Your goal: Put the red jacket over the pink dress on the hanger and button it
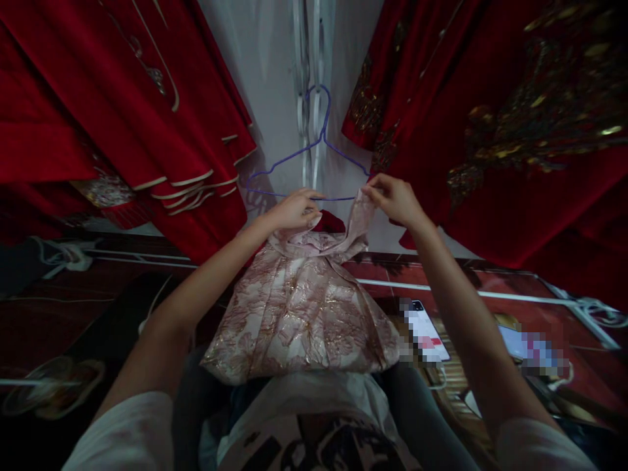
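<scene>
A pink brocade garment (304,307) with gold-toned floral patterning spreads over my lap, its top edge raised toward a purple hanger (289,157). The hanger hangs by its hook from a whitish metal upright. My right hand (395,199) pinches a strap-like upper piece of the garment near the hanger's right end. My left hand (299,210) is closed at the garment's upper left, just below the hanger's bottom bar, with fingers curled on the cloth. Red fabric shows inside the neck opening between my hands.
Red garments (186,131) with pale trim hang at left, and red cloth with gold beadwork (515,150) hangs at right. A phone (426,333) and another lit screen (520,347) lie at lower right. White rack bars (490,294) run low across the floor.
</scene>
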Tool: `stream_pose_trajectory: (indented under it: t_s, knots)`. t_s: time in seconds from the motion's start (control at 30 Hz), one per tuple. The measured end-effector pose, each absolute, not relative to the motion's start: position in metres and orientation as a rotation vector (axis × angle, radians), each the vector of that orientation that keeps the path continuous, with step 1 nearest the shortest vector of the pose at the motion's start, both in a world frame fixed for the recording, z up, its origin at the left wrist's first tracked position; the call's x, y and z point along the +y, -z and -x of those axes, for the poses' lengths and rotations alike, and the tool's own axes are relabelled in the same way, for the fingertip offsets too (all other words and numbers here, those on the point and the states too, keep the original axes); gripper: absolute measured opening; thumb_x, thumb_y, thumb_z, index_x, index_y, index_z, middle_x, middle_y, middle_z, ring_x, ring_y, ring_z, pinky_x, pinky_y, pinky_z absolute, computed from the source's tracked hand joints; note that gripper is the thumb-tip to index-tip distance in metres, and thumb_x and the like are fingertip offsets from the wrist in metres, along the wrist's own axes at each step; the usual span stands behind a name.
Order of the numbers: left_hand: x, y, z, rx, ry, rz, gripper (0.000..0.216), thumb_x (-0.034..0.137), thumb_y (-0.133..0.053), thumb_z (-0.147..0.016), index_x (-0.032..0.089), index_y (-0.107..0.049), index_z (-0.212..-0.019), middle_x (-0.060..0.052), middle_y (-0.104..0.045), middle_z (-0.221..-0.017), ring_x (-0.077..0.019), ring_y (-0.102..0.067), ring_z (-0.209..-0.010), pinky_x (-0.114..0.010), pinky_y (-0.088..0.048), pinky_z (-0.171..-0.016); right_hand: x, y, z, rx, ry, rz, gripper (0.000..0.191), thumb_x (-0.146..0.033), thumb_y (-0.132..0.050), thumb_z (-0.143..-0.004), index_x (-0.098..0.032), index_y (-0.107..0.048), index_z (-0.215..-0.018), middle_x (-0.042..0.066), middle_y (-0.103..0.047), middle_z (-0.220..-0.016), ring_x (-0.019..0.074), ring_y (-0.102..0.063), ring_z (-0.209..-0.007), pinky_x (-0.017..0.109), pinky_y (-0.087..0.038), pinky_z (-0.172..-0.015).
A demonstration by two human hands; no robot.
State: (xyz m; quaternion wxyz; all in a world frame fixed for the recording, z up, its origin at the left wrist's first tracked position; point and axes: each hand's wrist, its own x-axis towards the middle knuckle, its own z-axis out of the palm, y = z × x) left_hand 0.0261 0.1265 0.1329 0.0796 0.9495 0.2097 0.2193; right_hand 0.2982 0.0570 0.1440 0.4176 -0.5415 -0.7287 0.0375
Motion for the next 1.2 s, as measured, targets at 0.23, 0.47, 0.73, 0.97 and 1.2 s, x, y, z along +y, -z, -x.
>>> stream_pose_trajectory:
  t_s: [0.23, 0.47, 0.73, 0.97, 1.2]
  knots:
    - [0.132, -0.109, -0.045, 0.748, -0.428, -2.892, 0.021, 0.029, -0.057, -0.084, 0.016, -0.074, -0.083, -0.012, -0.045, -0.146, -0.0297, -0.04, -0.135, -0.052, -0.028, -0.112, 0.108, -0.154, -0.324, -1.798, -0.069, 1.299, 0.019, -0.041, -0.062, -0.083, -0.024, -0.068, -0.088, 0.008, -0.06, -0.131, 0.0278, -0.044, -0.133, 0.05, -0.032, -0.111]
    - [0.127, -0.116, -0.031, 0.639, -0.472, -2.723, 0.024, 0.03, -0.054, -0.087, 0.017, -0.073, -0.084, -0.011, -0.063, -0.123, -0.0223, -0.05, -0.128, -0.037, -0.038, -0.106, 0.082, -0.143, -0.404, -1.809, -0.089, 1.409, 0.011, -0.025, -0.069, -0.081, -0.018, -0.072, -0.09, 0.011, -0.044, -0.146, 0.024, -0.028, -0.143, 0.042, -0.021, -0.118]
    - [0.129, -0.12, -0.029, 0.636, -0.456, -2.641, 0.026, 0.033, -0.055, -0.087, 0.016, -0.074, -0.084, -0.011, -0.062, -0.125, -0.0212, -0.051, -0.127, -0.033, -0.042, -0.103, 0.067, -0.147, -0.423, -1.939, -0.027, 1.561, 0.004, -0.015, -0.07, -0.079, -0.015, -0.074, -0.08, 0.014, -0.042, -0.146, 0.0222, -0.022, -0.145, 0.037, -0.021, -0.119]
    - [0.128, -0.122, -0.027, 0.623, -0.473, -2.635, 0.026, 0.033, -0.054, -0.087, 0.018, -0.074, -0.085, -0.01, -0.065, -0.12, -0.0205, -0.05, -0.128, -0.033, -0.042, -0.103, 0.076, -0.142, -0.431, -2.018, 0.09, 1.601, 0.004, -0.015, -0.07, -0.078, -0.013, -0.074, -0.078, 0.015, -0.042, -0.146, 0.0247, -0.02, -0.145, 0.037, -0.024, -0.119]
    - [0.126, -0.122, -0.027, 0.626, -0.465, -2.631, 0.026, 0.034, -0.054, -0.087, 0.017, -0.074, -0.086, -0.01, -0.062, -0.125, -0.0208, -0.05, -0.128, -0.034, -0.041, -0.104, 0.078, -0.138, -0.433, -2.004, 0.143, 1.567, 0.009, -0.02, -0.069, -0.08, -0.014, -0.075, -0.083, 0.014, -0.043, -0.145, 0.0241, -0.025, -0.144, 0.036, -0.027, -0.117]
